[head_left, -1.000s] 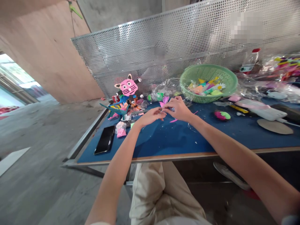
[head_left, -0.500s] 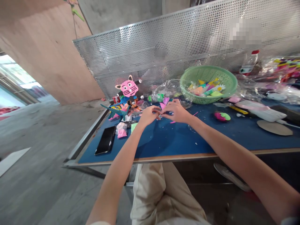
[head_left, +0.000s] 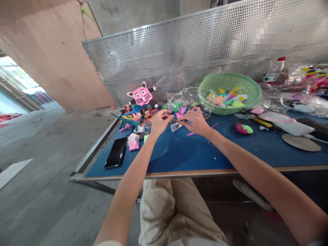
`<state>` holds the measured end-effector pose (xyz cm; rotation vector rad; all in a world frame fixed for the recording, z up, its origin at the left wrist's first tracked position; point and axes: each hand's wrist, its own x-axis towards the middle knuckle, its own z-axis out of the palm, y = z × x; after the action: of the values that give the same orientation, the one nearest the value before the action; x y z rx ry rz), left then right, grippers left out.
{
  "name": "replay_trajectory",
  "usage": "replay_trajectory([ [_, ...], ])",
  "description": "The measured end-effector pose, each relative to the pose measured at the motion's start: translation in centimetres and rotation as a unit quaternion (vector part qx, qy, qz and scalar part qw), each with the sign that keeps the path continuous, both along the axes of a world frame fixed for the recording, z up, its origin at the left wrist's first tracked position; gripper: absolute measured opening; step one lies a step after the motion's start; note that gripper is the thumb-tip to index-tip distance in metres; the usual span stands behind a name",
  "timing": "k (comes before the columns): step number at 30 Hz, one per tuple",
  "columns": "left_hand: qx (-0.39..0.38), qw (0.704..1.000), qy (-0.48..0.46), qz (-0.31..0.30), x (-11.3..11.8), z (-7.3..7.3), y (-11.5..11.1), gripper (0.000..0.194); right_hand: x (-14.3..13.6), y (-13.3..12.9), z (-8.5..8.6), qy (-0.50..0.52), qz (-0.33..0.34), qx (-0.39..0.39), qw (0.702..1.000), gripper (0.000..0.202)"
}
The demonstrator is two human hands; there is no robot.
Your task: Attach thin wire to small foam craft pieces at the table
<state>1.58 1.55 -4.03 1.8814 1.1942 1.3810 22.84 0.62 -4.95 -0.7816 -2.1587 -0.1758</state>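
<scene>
My left hand [head_left: 161, 123] is over the blue table, thumb and forefinger curved with a small gap between them and nothing visible in it. Just to its right, my right hand [head_left: 196, 121] has its fingers bent together at the edge of a small clear plastic piece [head_left: 175, 127], whose exact kind I cannot make out. Behind the fingertips is a bright pink packet [head_left: 182, 110], with a green one [head_left: 176, 106] beyond it. A thin pink strip [head_left: 190, 134] lies partly beneath my right hand.
A green basket [head_left: 256, 89] of coloured pieces stands behind on the right. Left are a pink cat-faced figure [head_left: 140, 96], a teal figure [head_left: 129, 122], small pink bags [head_left: 133, 145] and a phone [head_left: 115, 152]. A perforated metal panel [head_left: 143, 51] borders the back.
My hands have parted: the left moved slightly left, its fingers opening from the right hand's. The clear plastic piece between them now shows.
</scene>
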Motion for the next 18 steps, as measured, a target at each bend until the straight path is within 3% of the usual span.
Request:
replay_trajectory([
  [9,-0.026,1.0,0.001,-0.009,0.0,-0.26,0.12,0.03,-0.06,0.24,0.13,-0.058,-0.001,0.053,0.997,0.022],
  [18,0.054,0.998,-0.007,0.032,0.04,-0.19,-0.26,0.024,-0.6,0.51,-0.2,-0.017,-0.03,0.015,0.999,0.022],
])
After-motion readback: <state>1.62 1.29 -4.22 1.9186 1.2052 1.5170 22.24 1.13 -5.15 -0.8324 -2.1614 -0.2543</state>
